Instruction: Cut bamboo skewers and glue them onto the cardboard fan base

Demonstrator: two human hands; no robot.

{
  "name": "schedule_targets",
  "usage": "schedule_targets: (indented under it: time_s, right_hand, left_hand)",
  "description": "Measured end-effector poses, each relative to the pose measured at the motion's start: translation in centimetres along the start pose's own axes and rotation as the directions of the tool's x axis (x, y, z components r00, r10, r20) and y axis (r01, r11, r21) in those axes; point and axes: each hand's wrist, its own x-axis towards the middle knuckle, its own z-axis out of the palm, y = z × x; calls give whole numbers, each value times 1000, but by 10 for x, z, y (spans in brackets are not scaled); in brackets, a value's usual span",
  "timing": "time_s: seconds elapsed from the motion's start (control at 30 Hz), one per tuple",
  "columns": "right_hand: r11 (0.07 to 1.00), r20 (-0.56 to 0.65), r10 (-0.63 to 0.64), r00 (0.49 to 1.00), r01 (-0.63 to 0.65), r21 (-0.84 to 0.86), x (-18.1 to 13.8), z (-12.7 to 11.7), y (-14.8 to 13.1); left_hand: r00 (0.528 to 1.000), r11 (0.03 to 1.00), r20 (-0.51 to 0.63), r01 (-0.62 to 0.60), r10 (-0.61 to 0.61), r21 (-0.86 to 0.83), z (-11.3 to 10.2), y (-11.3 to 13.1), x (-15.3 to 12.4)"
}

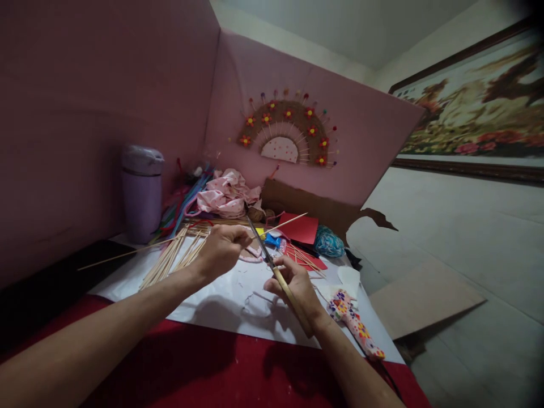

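A long thin bamboo skewer (pixel 285 223) is pinched in my left hand (pixel 223 249), its two ends reaching out on either side of the closed fingers. In my right hand (pixel 295 286) is a knife (pixel 283 277) with a wooden handle and a narrow dark blade, tilted up to the left. The blade crosses the skewer just right of my left fingers; whether it touches cannot be made out. Below my left wrist, a bundle of skewers (pixel 164 263) lies on the white sheet (pixel 212 303). More short sticks (pixel 304 258) lie on red paper beyond my right hand.
A floral-patterned glue gun (pixel 355 323) lies at right, near a blue yarn ball (pixel 329 242). Crumpled pink fabric (pixel 229 192), brown cardboard (pixel 314 204) and a purple tumbler (pixel 142 195) stand behind. A decorated half-ring (pixel 289 116) hangs on the pink panel.
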Motion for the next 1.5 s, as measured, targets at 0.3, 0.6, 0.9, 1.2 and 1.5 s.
schedule_targets:
  time_s: [0.3, 0.6, 0.9, 1.2, 1.5]
  right_hand:
    - [1000, 42, -14, 999, 14, 14, 0, 0, -2]
    - [999, 22, 33, 999, -33, 5, 0, -2, -4]
    - [999, -63, 44, 997, -44, 3, 0, 4, -3]
    - [1000, -8, 10, 1000, -9, 21, -1, 6, 2]
    - [1000, 21, -4, 1000, 4, -10, -1, 4, 4]
  left_hand:
    - [753, 610, 520, 645, -404, -460, -8, -2, 10]
    - [747, 582, 563, 647, -354, -492, -5, -3, 9]
    - [960, 861, -63, -214, 272, 462, 11, -8, -11]
    - [991, 983, 68, 121, -112, -142, -1, 1, 1]
    - [627, 436, 692, 768, -358, -470, -14, -5, 10]
